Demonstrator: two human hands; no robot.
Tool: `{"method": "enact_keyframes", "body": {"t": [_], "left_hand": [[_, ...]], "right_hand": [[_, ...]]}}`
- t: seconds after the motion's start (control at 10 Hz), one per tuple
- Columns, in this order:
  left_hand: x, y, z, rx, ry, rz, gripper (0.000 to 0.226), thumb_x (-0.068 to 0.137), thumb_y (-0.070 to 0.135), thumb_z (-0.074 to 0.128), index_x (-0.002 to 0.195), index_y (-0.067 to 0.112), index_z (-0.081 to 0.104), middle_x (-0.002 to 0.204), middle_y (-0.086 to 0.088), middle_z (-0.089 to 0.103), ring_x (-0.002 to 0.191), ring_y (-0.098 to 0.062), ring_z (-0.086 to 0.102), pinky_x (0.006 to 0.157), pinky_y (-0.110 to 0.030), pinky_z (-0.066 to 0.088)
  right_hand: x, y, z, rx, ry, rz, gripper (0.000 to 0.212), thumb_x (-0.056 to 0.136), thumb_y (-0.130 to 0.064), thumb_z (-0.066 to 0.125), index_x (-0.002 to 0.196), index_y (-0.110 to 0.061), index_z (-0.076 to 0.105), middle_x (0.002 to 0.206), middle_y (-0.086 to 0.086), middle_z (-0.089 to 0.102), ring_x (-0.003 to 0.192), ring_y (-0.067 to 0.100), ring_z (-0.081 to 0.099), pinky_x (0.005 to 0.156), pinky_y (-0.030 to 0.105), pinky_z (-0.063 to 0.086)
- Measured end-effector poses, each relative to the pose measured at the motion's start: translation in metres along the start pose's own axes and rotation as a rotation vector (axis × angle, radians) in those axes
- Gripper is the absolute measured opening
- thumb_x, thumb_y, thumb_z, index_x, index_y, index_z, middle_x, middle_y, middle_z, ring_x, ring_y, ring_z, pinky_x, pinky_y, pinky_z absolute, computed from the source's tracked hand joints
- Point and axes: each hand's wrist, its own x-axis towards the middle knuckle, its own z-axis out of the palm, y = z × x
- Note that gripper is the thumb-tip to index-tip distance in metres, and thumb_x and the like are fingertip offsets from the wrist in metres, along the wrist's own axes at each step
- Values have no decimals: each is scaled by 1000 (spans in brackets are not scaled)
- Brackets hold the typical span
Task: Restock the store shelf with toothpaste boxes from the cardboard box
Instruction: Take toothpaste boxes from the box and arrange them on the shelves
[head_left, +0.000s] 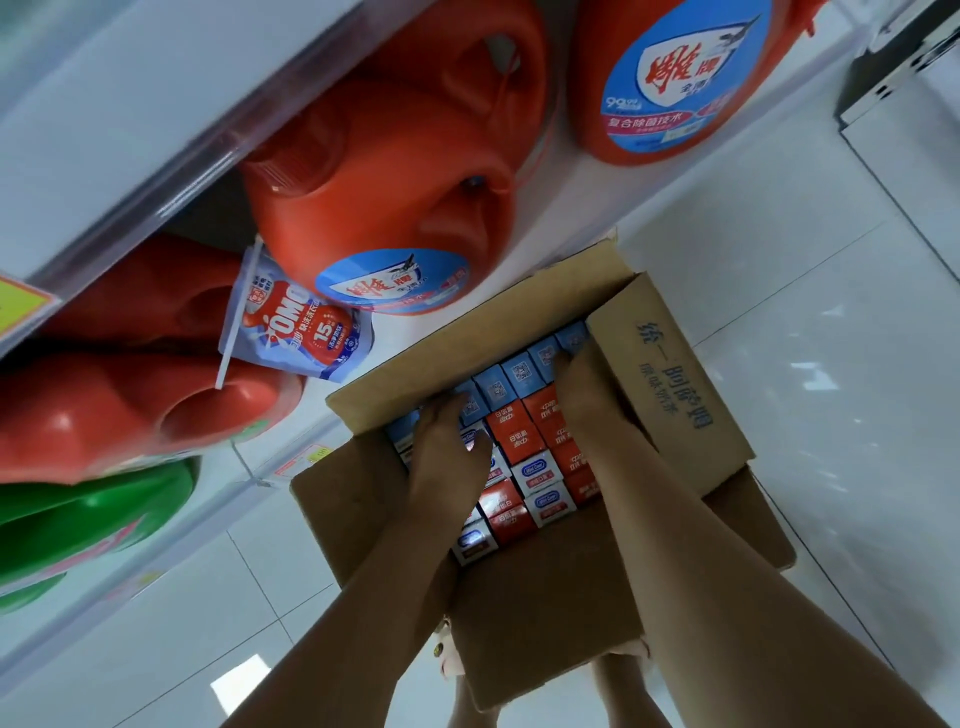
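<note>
- Glossy white tile floor (779, 260) carries your box (545, 597), just beside the shelf (130, 104).
- Rounded red plastic jugs (389, 156) fill the shelf; a soft printed pouch (301, 327) hangs off one.
- The box is plain brown cardboard with its flaps open.
- Toothpaste boxes (519, 431) stand packed on end inside it, showing small square blue, red and white ends.
- Your left hand (447, 457) and right hand (587, 400) are apart, with bent fingers on the blue row. You cannot tell whether they grip.
</note>
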Motion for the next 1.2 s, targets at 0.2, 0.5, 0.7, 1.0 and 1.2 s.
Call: {"method": "enact_keyframes", "body": {"t": [0.2, 0.5, 0.7, 1.0, 1.2], "left_hand": [[10, 17, -6, 10, -130, -51, 55, 94, 17, 55, 144, 13, 34, 148, -5, 37, 135, -20, 38, 109, -33, 36], [17, 7, -12, 116, -243, -74, 54, 96, 21, 52, 146, 17, 34, 151, -2, 35, 111, -18, 58, 87, -25, 50], [17, 1, -17, 53, -225, -99, 50, 96, 20, 51, 144, 23, 36, 150, 0, 37, 117, -12, 54, 77, -15, 47], [12, -1, -14, 45, -167, -71, 48, 95, 17, 53, 141, 20, 40, 148, -1, 39, 129, -20, 47, 104, -34, 43], [12, -7, -11, 81, -152, -31, 49, 94, 16, 54, 141, 18, 40, 149, 0, 38, 137, -17, 36, 111, -30, 32]], "right_hand": [[-44, -60, -82, -181, -19, 20, 35, 96, -26, 52, 125, -7, 53, 118, 15, 63, 98, 29, 64, 80, 37, 53], [-39, -52, -49, -318, 98, -199, 77, 79, -24, 75, 140, -7, 31, 134, 12, 52, 125, 28, 50, 99, 40, 47], [-49, -56, -39, -419, 121, -192, 60, 86, -22, 68, 134, -5, 37, 130, 12, 52, 122, 27, 50, 96, 31, 41], [-46, -53, -33, -423, 216, -193, 40, 91, -24, 62, 124, -7, 45, 119, 11, 57, 111, 26, 57, 82, 24, 41], [-48, -44, -36, -501, 202, -229, 73, 83, -26, 71, 141, -9, 30, 137, 13, 45, 126, 28, 45, 98, 34, 42]]}}
